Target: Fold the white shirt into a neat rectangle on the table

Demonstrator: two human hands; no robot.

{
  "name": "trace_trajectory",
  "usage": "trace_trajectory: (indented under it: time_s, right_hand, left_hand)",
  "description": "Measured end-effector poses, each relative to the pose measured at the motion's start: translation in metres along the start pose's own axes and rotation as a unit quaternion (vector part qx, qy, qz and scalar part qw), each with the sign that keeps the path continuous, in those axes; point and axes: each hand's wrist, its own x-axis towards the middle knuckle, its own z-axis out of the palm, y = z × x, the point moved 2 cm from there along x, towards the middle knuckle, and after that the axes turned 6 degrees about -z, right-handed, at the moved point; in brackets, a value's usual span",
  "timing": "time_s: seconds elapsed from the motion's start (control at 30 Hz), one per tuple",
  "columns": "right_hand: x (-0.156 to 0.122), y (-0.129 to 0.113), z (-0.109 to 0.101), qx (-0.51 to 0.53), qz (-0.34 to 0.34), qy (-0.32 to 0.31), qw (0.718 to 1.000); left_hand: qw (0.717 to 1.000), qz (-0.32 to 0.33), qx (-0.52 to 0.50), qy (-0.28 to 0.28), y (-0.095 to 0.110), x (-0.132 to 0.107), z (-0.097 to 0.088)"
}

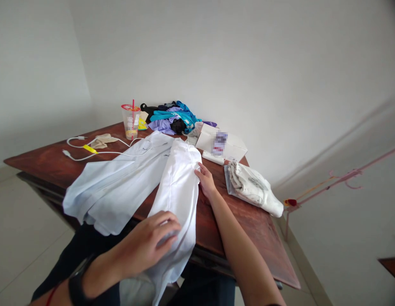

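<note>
A long strip of white garment (180,178) lies lengthwise on the table and hangs over the near edge. At its right edge, my right hand (206,180) has its thumb and fingers closed on the cloth. My left hand (155,240) hovers at the lower part of the same cloth, fingers bent and apart from the thumb, with nothing visible between them. Left of it spreads a paler, bluish-white garment (120,187), wrinkled and also drooping over the near edge. I cannot tell whether both white parts belong to one piece.
The brown wooden table (248,229) carries a plastic cup with a red straw (131,123), white cables (98,155), a beige cloth (103,140), a pile of blue and purple clothes (176,117), a white box (234,146) and a folded white bundle (254,187). A pink rack (331,180) stands right.
</note>
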Motion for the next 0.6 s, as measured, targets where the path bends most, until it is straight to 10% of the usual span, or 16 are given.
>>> trace_trajectory:
  time_s: [0.2,0.37,0.6]
  right_hand:
    - [0.001,0.005,-0.004,-0.095,-0.054,-0.01,0.994]
    - [0.003,0.006,-0.005,-0.105,-0.066,-0.002,0.992]
    - [0.004,0.004,-0.005,-0.092,-0.043,0.002,0.995]
  left_hand:
    - [0.989,0.08,0.119,-0.041,-0.018,0.056,0.0]
    - [0.956,0.194,0.16,-0.148,-0.018,0.054,0.027]
    - [0.894,0.342,0.2,-0.211,0.002,0.058,0.003]
